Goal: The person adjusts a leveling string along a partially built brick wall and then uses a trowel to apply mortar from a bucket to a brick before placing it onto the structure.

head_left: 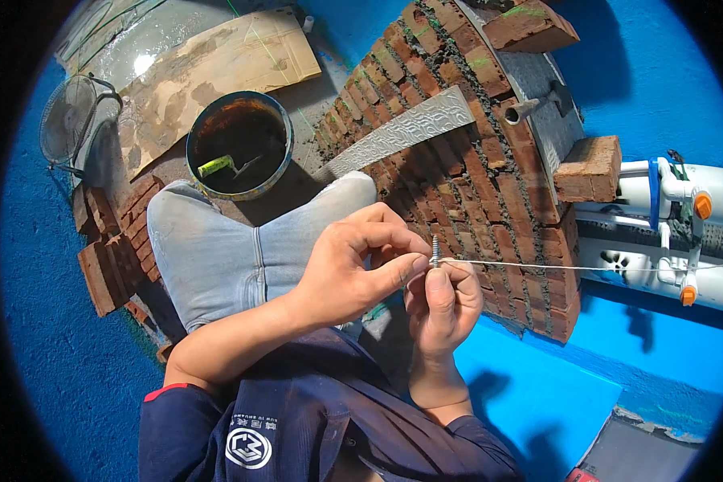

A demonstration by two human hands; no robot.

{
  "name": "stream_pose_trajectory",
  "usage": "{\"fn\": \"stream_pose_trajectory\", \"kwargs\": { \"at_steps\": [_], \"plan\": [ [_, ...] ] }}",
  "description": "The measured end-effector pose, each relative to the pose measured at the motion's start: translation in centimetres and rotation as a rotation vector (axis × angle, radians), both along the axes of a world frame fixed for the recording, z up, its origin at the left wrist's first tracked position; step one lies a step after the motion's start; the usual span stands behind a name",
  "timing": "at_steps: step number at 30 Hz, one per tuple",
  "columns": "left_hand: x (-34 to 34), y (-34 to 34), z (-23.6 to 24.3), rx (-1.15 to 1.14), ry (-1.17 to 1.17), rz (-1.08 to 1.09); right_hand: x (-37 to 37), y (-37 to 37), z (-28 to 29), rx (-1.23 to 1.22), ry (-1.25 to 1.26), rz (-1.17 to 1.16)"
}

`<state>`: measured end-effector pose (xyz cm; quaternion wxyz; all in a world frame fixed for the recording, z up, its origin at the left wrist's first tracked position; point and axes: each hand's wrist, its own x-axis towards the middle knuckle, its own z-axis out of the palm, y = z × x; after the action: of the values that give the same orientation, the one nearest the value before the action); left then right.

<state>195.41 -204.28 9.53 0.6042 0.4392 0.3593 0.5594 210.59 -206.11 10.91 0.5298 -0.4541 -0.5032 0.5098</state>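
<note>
A small threaded metal screw (435, 245) points upward in front of me. My right hand (446, 309) is closed, pinching the lower part of the screw between thumb and finger. From the screw a thin white string (522, 265) runs taut to the right, across the brickwork and past the white pipes. My left hand (361, 253) is closed too, its thumb and fingertips pressed together on the string right beside the screw. Both hands are above a curved brick wall (458, 201) with dark mortar joints.
Before my knees stands a black bucket (277, 173) with a green-handled trowel (221, 166). Loose bricks (100, 277) are piled at left, near a mesh-fronted fan (68, 120). A patterned strip (418, 128) lies across the wall. White pipes (703, 181) with orange caps are at right.
</note>
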Motion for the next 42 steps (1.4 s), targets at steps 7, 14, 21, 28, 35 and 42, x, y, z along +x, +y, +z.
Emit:
{"fn": "stream_pose_trajectory", "kwargs": {
  "at_steps": [7,14,21,28,35,42],
  "plan": [
    [0.1,0.0,0.0,-0.077,-0.075,-0.05,-0.3,-0.4,0.0,0.058,-0.047,0.018],
    [0.2,0.1,0.4,0.032,0.059,0.055,-0.1,-0.4,0.1,0.086,-0.156,0.03],
    [0.9,0.0,0.1,-0.043,-0.077,0.047,-0.1,-0.2,0.4,-0.008,-0.128,0.047],
    [0.9,-0.1,0.5,-0.007,-0.029,0.08,-0.2,0.0,-0.3,0.235,-0.401,-0.008],
    [1.1,-0.1,0.4,0.027,0.051,0.127,0.4,0.1,-0.1,0.203,-0.525,0.027],
    [1.3,0.1,-0.2,0.098,0.129,0.186,0.5,-0.1,-1.2,0.171,-0.555,-0.026]
  ]
}}
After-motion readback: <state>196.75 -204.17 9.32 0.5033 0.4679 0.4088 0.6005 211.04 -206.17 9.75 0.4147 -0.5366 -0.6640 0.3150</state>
